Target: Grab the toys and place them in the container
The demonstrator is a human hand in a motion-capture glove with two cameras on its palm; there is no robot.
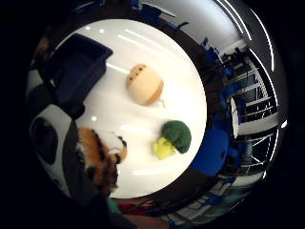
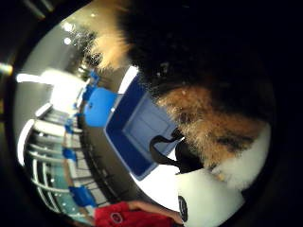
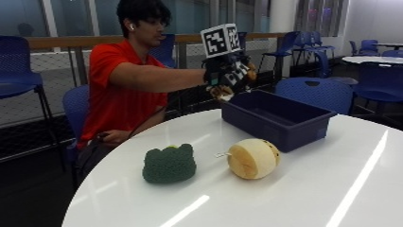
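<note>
My gloved right hand (image 3: 228,75) is raised above the near end of the dark blue container (image 3: 275,117) and grips an orange, black and white plush toy (image 3: 223,91). The same furry toy (image 2: 208,113) fills much of the thumb side palm view, with the container (image 2: 137,127) below it, and its striped fur (image 1: 100,157) shows in the little finger side view. A tan round plush ball (image 3: 253,158) and a green broccoli plush (image 3: 169,163) lie on the white round table (image 3: 302,198), in front of the container. Both also show from the palm: the ball (image 1: 144,84) and the broccoli (image 1: 174,138).
The container sits at the table's far side, next to the person in a red shirt (image 3: 119,90). Blue chairs (image 3: 315,92) stand behind it and at the left. The bare left hand (image 3: 112,137) rests low by the person's lap.
</note>
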